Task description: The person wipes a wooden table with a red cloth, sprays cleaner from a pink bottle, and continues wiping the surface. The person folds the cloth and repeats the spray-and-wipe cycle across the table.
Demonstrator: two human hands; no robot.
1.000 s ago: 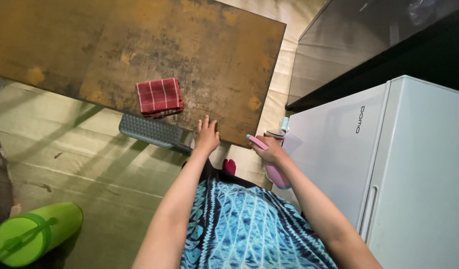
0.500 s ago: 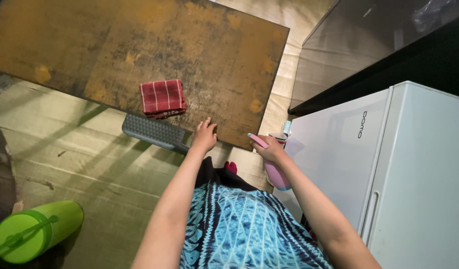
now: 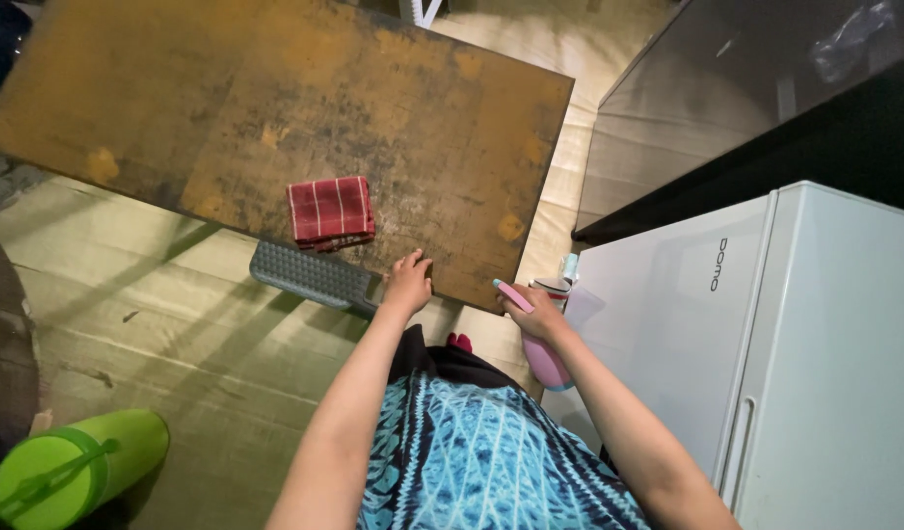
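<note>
Fingers of the right hand (image 3: 532, 312) wrap a pink spray bottle (image 3: 546, 355) — left hand (image 3: 410, 283) rests spread on the table (image 3: 275, 108).

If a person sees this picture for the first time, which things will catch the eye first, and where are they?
The large rust-brown table fills the upper left, with a folded red checked cloth near its front edge. The left hand rests on that edge, while the right hand grips a pink spray bottle beside the white fridge. A bright green bottle lies bottom left.
</note>
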